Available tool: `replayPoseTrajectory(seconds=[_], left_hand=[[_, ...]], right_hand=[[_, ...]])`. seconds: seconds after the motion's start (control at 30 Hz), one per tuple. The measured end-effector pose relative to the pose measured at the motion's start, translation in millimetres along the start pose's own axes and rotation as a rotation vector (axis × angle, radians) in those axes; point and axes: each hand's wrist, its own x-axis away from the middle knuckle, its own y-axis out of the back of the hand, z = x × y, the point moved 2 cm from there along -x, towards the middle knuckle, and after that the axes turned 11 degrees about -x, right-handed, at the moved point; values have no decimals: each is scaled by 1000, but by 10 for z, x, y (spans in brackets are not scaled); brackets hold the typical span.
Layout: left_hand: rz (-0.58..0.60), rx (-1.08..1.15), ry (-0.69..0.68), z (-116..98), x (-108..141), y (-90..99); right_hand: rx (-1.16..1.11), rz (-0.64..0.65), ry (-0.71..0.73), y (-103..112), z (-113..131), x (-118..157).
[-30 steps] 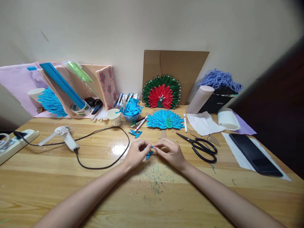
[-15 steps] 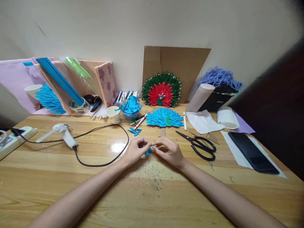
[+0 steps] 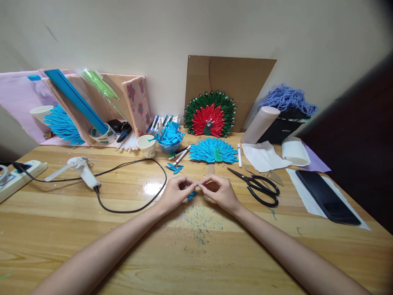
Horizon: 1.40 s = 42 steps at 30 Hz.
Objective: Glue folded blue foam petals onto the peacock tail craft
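My left hand [image 3: 179, 192] and my right hand [image 3: 219, 192] meet at the fingertips near the middle of the wooden table. Between their pinched fingers is a tiny blue piece [image 3: 198, 185], mostly covered by the fingertips. Another bit of blue material [image 3: 191, 194] shows just under my left fingers. Beyond the hands lies a blue fan of petals [image 3: 201, 150] with a green figure [image 3: 217, 155] on it. A few loose blue petals [image 3: 174, 168] rest to the left of it.
Black-handled scissors [image 3: 262, 190] and a phone [image 3: 327, 196] lie right. A glue gun [image 3: 87, 174] with a looping cable is left. At the back stand a paper cup [image 3: 146, 146], a bowl of blue pieces [image 3: 170, 141], and a red-green fan [image 3: 210, 116] before cardboard [image 3: 230, 78].
The fingers of my right hand have become more rounded and shifted slightly, and both hands still pinch at the same spot. The view has tilted a little.
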Motion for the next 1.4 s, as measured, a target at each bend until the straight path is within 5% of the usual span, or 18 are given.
replayPoseTrajectory(seconds=[0.53,1.4], left_hand=[[-127,-362,-216,-37,85,-33],[-73,-228,-147,-8,41,-32]], right_hand=[[43,39,14,-17,44,26],[-78,-24,-65,-29,-37,19]])
